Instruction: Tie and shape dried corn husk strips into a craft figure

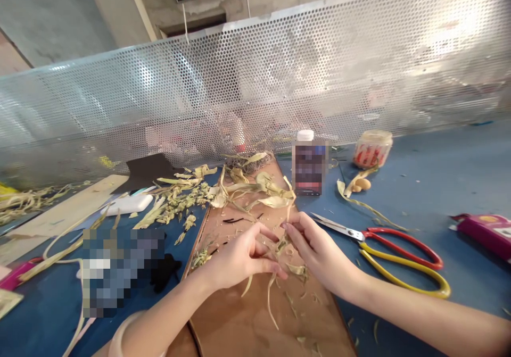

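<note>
Over a brown board (255, 314) my two hands are close together. My left hand (245, 256) has its thumb and fingers curled round a thin strip of dried husk (272, 304) that hangs down toward the board. My right hand (309, 245) pinches a small piece of pale husk (282, 242) between thumb and fingertips, just right of my left fingers. Behind them, larger dried husks (269, 191) lie on the board. Small scraps are scattered beneath and around my hands.
Scissors (357, 233) with red and yellow handles lie at right, near a magenta box (485, 232). A bottle (305, 135) and a jar (372, 149) stand behind. Dried plant pieces (183, 200) and a white object (130, 203) lie left. A perforated metal screen (255, 80) crosses the back.
</note>
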`<control>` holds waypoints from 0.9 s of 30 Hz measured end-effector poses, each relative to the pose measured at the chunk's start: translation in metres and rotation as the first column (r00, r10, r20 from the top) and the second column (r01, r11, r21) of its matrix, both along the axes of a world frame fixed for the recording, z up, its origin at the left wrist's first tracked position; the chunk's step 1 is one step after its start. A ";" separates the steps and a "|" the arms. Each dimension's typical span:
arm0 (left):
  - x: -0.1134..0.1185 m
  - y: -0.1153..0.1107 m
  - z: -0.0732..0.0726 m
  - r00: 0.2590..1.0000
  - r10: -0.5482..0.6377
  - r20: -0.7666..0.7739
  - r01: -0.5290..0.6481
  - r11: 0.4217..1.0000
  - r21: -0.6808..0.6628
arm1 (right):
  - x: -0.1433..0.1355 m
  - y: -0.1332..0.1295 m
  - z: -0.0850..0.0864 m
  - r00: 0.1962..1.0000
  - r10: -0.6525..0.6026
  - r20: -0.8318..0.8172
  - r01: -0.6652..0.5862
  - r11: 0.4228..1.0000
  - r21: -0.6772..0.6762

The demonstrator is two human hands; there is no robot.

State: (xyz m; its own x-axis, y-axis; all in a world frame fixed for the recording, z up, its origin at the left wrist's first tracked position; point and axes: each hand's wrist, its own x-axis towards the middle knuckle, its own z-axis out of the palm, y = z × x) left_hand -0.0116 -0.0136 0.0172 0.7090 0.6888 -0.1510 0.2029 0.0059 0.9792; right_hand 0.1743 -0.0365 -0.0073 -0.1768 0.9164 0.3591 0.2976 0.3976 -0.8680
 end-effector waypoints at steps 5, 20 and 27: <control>-0.002 0.001 -0.001 1.000 0.002 0.008 -0.002 0.997 0.076 | 0.002 0.004 0.001 1.000 -0.014 0.013 0.013 0.998 0.064; 0.002 -0.002 0.003 0.987 0.118 -0.106 -0.079 0.946 0.315 | 0.002 0.005 0.002 0.998 -0.019 0.066 0.015 0.998 0.069; -0.004 0.000 0.007 0.968 0.161 -0.195 -0.074 0.918 0.390 | 0.006 0.004 0.005 0.999 0.009 0.035 -0.012 0.997 0.075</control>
State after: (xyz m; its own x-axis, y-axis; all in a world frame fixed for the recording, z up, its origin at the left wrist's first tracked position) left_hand -0.0156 -0.0132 0.0244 0.5985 0.8011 -0.0055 0.4322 -0.3171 0.8442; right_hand 0.1800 -0.0327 -0.0018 -0.2000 0.8851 0.4202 0.3225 0.4644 -0.8248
